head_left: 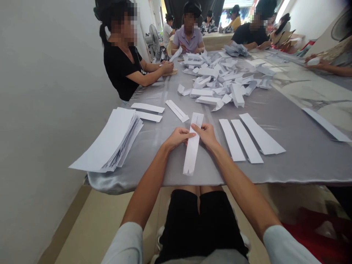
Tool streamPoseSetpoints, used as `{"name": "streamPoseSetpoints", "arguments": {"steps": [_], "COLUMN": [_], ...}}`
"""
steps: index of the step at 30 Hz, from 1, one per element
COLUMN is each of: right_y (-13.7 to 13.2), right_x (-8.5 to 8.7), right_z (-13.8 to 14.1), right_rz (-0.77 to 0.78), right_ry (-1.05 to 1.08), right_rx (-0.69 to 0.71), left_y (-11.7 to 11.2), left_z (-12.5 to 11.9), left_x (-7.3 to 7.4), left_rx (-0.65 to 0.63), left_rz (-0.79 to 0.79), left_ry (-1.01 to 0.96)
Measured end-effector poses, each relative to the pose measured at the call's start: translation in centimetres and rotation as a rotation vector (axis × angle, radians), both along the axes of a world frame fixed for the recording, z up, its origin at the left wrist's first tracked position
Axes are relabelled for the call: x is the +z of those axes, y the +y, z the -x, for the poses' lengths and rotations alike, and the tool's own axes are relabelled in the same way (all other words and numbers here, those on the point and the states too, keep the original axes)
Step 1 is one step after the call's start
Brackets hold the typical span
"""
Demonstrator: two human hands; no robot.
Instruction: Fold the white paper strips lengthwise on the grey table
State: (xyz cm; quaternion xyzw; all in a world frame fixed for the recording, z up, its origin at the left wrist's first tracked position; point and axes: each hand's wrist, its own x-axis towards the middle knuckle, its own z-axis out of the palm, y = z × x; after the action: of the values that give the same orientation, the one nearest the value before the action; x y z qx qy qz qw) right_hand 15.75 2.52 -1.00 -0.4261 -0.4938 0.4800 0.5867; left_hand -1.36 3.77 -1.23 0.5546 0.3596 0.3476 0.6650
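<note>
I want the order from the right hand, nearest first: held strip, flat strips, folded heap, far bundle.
1. Held paper strip, under the right hand
2. Flat paper strips, right
3. Folded paper heap, ahead
4. Paper bundle, far end

White paper strip (193, 156), long, centre-creased; lower end notched.

Paper strip (191, 157) partly hidden; co-worker (321, 65) cropped

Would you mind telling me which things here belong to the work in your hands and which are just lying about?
In use: the white paper strip between left hand and right hand; the flat strips; the paper stack; the folded paper pile.
Lying about: the pedestal fan; the grey satin tablecloth.
</note>
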Motion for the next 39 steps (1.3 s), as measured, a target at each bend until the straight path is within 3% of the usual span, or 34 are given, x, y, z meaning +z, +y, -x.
{"name": "streamPoseSetpoints", "arguments": {"steps": [5, 18, 29, 35, 39], "right_y": [0.4, 2.0, 3.3, 3.6, 3.3], "right_x": [-0.1, -0.8, -1.2, -1.1, -0.8], "right_z": [-0.3, -2.4, -4.6, -5.2, -4.7], "right_rz": [-0.011, -0.019, 0.06, 0.102, 0.139], "right_ry": [0.022, 0.177, 0.418, 0.45, 0.451], "right_rx": [-0.088, -0.422, -0.696, -0.75, -0.663], "left_y": [0.1, -0.3, 0.0, 0.0, 0.2], "left_z": [0.2, 0.2, 1.0, 1.1, 0.6], "left_x": [0.1, 0.8, 0.9, 0.6, 0.3], "left_rx": [-0.076, -0.098, -0.142, -0.034, 0.231], "left_rz": [-0.02, -0.122, -0.02, 0.092, 0.16], "left_ry": [0.049, 0.167, 0.108, -0.046, -0.239]}}
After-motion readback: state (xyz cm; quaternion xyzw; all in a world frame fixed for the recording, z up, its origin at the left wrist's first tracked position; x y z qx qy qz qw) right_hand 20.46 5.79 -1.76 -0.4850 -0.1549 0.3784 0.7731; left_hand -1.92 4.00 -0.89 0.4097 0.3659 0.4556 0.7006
